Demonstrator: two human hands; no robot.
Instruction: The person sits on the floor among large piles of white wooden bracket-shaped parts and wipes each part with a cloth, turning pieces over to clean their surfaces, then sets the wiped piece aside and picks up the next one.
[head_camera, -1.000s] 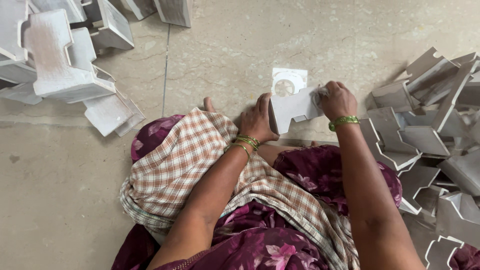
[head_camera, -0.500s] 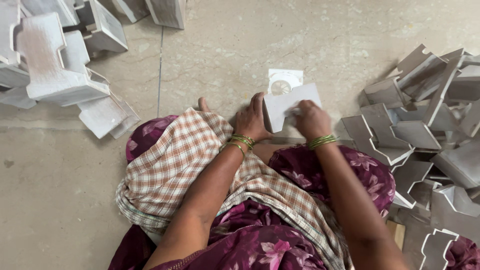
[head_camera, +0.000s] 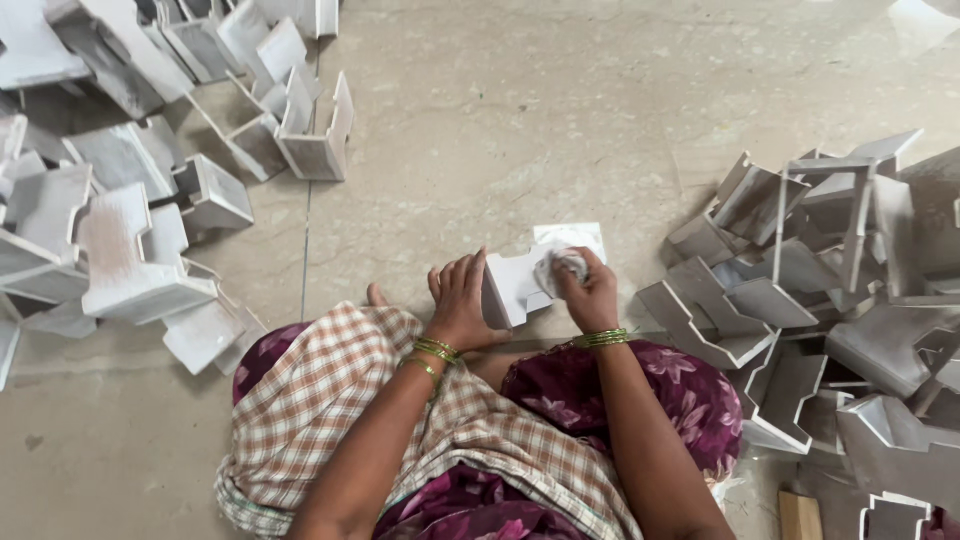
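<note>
I sit on the floor, a checked cloth (head_camera: 330, 400) over my lap. My left hand (head_camera: 462, 300) grips the left side of a white bent bracket-shaped piece (head_camera: 515, 285) and holds it above the floor in front of my knees. My right hand (head_camera: 588, 290) presses a small crumpled pale cloth (head_camera: 562, 265) against the upper right face of that piece. Green bangles ring both wrists. A flat white square sheet (head_camera: 575, 238) lies on the floor just behind the piece.
A heap of similar grey-white bracket pieces (head_camera: 830, 290) lies to my right. Another pile of such pieces (head_camera: 130, 200) spreads over the floor at the left and far left. A small wooden block (head_camera: 798, 515) sits at the lower right.
The view has tilted so more floor shows ahead. My right hand has moved onto the piece's upper face with the crumpled cloth; my left hand still holds the piece.
</note>
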